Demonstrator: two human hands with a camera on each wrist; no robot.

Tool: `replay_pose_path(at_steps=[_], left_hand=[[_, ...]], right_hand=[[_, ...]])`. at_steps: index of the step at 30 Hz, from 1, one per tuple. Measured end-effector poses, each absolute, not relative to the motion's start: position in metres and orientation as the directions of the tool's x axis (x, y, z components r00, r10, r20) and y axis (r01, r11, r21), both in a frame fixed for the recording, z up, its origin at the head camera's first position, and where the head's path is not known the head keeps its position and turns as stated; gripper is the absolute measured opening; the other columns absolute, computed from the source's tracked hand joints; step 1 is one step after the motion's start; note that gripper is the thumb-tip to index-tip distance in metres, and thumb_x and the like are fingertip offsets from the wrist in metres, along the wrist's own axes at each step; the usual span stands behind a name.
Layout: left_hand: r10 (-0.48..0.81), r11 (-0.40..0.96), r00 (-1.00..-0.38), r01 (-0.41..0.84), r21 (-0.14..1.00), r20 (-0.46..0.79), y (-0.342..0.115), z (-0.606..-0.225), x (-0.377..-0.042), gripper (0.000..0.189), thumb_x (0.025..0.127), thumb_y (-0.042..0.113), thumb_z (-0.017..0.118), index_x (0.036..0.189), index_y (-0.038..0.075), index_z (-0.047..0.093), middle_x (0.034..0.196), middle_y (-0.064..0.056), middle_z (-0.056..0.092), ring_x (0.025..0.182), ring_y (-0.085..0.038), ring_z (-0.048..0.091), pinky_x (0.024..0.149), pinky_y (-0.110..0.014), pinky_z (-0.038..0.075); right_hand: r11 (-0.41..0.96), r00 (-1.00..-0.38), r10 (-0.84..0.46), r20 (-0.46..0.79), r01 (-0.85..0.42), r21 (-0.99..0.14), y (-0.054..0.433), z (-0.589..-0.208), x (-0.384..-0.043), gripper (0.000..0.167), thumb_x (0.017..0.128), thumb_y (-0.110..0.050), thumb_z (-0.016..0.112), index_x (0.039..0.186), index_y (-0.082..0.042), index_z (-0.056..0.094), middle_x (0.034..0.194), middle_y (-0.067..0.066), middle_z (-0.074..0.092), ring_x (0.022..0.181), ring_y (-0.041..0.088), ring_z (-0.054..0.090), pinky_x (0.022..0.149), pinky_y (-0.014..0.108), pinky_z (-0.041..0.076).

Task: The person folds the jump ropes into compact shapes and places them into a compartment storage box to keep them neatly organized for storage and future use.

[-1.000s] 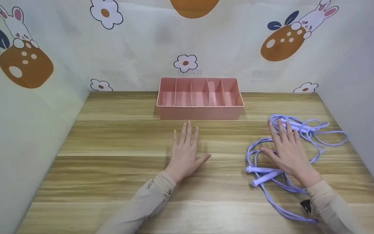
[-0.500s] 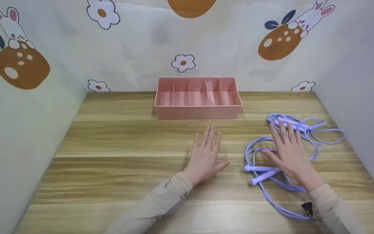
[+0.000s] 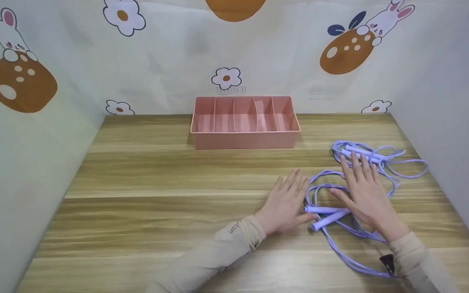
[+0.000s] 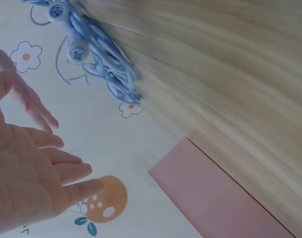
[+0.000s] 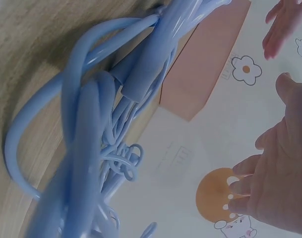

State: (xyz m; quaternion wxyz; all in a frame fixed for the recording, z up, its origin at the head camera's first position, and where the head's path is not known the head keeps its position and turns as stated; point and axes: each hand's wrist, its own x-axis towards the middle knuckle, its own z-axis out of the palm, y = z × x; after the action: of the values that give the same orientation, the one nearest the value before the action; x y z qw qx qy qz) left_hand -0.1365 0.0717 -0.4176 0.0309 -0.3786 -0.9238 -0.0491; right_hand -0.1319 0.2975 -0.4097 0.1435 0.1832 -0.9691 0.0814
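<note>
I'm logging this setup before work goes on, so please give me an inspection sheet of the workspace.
Surface: wood-grain table, with a pink five-compartment organizer near the back wall.
Job's things: near jump rope, handles crossed; far jump rope, handles side by side. Whether their cords interlink cannot be told.
Clutter: small black object beside the right sleeve, unidentified.
Hands: left hand at the near jump rope's left side, right hand above the ropes; both extended, holding nothing.
Cables: nothing seen.
Surroundings: pale walls printed with rabbits, orange fruit and flowers.
</note>
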Motion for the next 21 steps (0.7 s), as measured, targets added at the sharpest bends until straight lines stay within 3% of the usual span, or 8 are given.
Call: replay_pose_path(at_steps=[6,12,17,21], left_hand=[[0.761,0.639,-0.648,0.752,0.161,0.005,0.093,-0.419,-0.139,0.078,0.088,0.058,0.039,0.143,0.006,0.022,0.149,-0.018,0.016,0.137,-0.028,0.015,0.11,-0.04,0.025],[0.793,0.602,-0.609,0.787,0.134,0.015,0.108,-0.419,-0.143,0.071,0.087,0.055,0.046,0.139,0.008,0.035,0.144,-0.015,0.031,0.13,-0.03,0.032,0.104,-0.036,0.036],[0.805,0.581,-0.586,0.81,0.077,0.091,0.122,-0.42,-0.14,0.063,0.083,0.057,0.053,0.126,0.011,0.053,0.13,-0.006,0.05,0.114,-0.023,0.05,0.093,-0.03,0.046],[0.805,0.585,-0.581,0.811,0.005,0.116,0.131,-0.424,-0.137,0.052,0.077,0.061,0.056,0.104,0.017,0.065,0.109,0.005,0.062,0.101,-0.014,0.056,0.086,-0.025,0.046]], right_hand=[[0.922,-0.899,-0.325,0.293,-0.371,-0.114,0.299,-0.407,-0.129,0.077,0.091,-0.048,0.043,0.144,-0.002,0.011,0.144,0.031,0.013,0.134,0.043,0.003,0.11,0.056,0.002],[0.923,-0.902,-0.323,0.286,-0.368,-0.117,0.3,-0.408,-0.127,0.077,0.091,-0.048,0.043,0.145,-0.006,0.007,0.145,0.031,0.013,0.135,0.042,0.002,0.11,0.054,0.001],[0.921,-0.9,-0.323,0.292,-0.37,-0.121,0.301,-0.409,-0.126,0.077,0.091,-0.046,0.044,0.146,-0.008,0.005,0.145,0.03,0.013,0.135,0.042,0.004,0.11,0.055,0.002],[0.92,-0.901,-0.319,0.293,-0.368,-0.13,0.302,-0.409,-0.126,0.076,0.091,-0.043,0.046,0.145,-0.006,0.007,0.144,0.031,0.014,0.135,0.042,0.003,0.11,0.056,0.003]])
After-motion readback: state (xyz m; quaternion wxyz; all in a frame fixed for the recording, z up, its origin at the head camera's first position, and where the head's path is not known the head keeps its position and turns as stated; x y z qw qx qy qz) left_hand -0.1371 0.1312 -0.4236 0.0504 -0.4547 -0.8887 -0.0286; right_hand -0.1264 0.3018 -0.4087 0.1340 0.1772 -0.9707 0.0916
